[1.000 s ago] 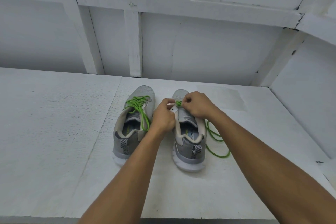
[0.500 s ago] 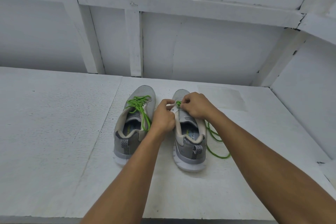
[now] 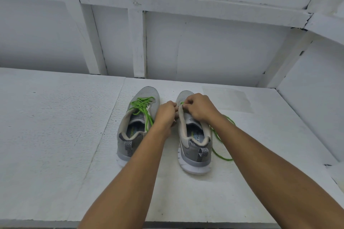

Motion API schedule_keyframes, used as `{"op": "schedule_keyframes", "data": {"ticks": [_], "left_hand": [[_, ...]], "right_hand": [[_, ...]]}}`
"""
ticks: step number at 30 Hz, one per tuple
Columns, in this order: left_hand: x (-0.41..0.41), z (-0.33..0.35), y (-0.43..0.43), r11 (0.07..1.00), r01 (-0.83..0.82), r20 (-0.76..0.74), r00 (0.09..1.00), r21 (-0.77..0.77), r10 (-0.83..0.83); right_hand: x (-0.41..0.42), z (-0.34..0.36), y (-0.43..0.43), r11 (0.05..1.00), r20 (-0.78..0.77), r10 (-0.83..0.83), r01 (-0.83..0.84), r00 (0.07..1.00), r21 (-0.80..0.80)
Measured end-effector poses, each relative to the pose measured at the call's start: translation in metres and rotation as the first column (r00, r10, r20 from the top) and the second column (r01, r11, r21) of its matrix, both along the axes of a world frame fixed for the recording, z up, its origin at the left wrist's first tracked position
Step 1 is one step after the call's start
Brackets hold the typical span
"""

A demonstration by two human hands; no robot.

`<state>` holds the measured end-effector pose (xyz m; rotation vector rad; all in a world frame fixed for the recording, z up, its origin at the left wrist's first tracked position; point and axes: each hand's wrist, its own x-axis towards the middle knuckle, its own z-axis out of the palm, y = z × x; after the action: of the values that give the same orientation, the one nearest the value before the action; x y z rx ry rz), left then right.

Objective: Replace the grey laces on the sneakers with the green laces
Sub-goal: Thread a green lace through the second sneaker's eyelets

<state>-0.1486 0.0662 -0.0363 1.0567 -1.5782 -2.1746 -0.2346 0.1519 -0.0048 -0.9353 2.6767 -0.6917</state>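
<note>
Hardly anything had shifted: left hand (image 3: pixel 165 115) still gripped the right sneaker's (image 3: pixel 193 147) eyelet edge, right hand (image 3: pixel 200 108) pinched the green lace (image 3: pixel 220 157) there. Feeding its tip straight, then pulling slack through, seemed wise.

Pair sits side by side on white foam-board tabletop (image 3: pixel 55 126), heels toward the person, toes toward white panelled wall (image 3: pixel 204 48) behind. On the left grey mesh sneaker (image 3: pixel 130 147): threaded green lace (image 3: pixel 142 107) over its front, one strand across the opening. At the right grey mesh sneaker (image 3: pixel 193 147): left hand (image 3: pixel 165 115) at its left edge, in the gap between the pair; right hand (image 3: pixel 200 107) on top of its front. A loose green cord lace (image 3: pixel 221 158) trails off its right side onto the tabletop.
</note>
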Motion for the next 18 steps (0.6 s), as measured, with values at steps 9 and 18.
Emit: {"op": "schedule_keyframes", "data": {"ticks": [9, 18], "left_hand": [[-0.02, -0.008, -0.003, 0.989, -0.09, 0.052, 0.994, -0.114, 0.097], [-0.01, 0.12, -0.069, 0.886, -0.458, -0.464, 0.772, 0.067, 0.434]], "right_hand": [[0.007, 0.007, 0.005, 0.998, -0.05, -0.055, 0.056, 0.997, 0.022], [0.057, -0.001, 0.077, 0.762, 0.256, -0.384, 0.461, 0.887, -0.454]]}}
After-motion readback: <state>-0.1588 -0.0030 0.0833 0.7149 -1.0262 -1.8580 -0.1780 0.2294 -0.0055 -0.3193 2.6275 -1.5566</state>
